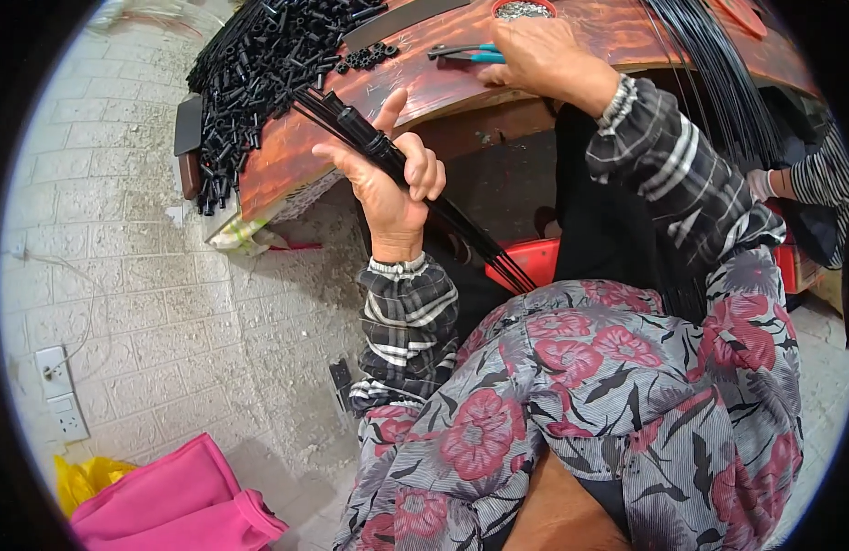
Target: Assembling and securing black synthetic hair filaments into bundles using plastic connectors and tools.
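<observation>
A bundle of thin black rods or cables (pixel 484 246) with thicker black sleeves near its upper end slants across my left hand (pixel 392 188). The fingers are curled round it, while the thumb and index finger stick out. The lower ends of the bundle reach my lap. Over the table edge, my right hand (pixel 548 60) is bent down beside a red bowl (pixel 525 5) of small silvery pieces. Pliers with teal handles (pixel 487 55) lie right by its fingers. Its fingertips are partly hidden, so I cannot tell whether it grips anything.
A large heap of short black tubular parts (pixel 259 69) covers the left of the reddish wooden table (pixel 411 87). Long black cables (pixel 718 73) hang off its right side. Another person's striped sleeve (pixel 821 174) shows at the far right. Pink cloth (pixel 172 500) is at lower left.
</observation>
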`<state>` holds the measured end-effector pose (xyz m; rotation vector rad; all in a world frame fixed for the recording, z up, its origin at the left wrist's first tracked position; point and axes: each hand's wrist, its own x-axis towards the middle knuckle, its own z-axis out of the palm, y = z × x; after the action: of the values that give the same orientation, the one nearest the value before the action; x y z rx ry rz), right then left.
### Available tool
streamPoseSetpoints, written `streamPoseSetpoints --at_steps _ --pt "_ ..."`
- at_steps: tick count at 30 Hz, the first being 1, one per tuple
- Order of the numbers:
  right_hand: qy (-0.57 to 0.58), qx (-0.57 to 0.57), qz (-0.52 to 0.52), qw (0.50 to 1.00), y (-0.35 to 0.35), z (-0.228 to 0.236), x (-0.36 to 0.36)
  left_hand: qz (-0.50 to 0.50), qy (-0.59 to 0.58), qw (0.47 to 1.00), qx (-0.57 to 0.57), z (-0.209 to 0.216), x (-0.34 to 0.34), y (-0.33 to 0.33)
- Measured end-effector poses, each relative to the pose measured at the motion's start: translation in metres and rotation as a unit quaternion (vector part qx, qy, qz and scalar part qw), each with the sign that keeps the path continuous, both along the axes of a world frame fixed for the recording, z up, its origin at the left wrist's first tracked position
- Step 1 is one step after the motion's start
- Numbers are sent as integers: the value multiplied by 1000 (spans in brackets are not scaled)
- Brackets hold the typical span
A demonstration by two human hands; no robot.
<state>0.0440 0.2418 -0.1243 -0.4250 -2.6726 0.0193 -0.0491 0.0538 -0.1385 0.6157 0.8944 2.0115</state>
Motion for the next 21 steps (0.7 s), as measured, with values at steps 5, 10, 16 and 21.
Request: streamPoseSetpoints --at_steps 5,10,16,21 --pt "9 2 -2 1000 0 -19 -16 -40 -13 999 33 -9 -10 -5" --pt "340 93 173 920 23 -6 -29 -85 -13 994 72 -12 -18 -10" --pt "260 -117 148 947 -24 6 26 -108 -30 988 105 -4 28 3" --pt "225 -600 257 724 -71 9 40 -96 -52 989 103 7 44 11"
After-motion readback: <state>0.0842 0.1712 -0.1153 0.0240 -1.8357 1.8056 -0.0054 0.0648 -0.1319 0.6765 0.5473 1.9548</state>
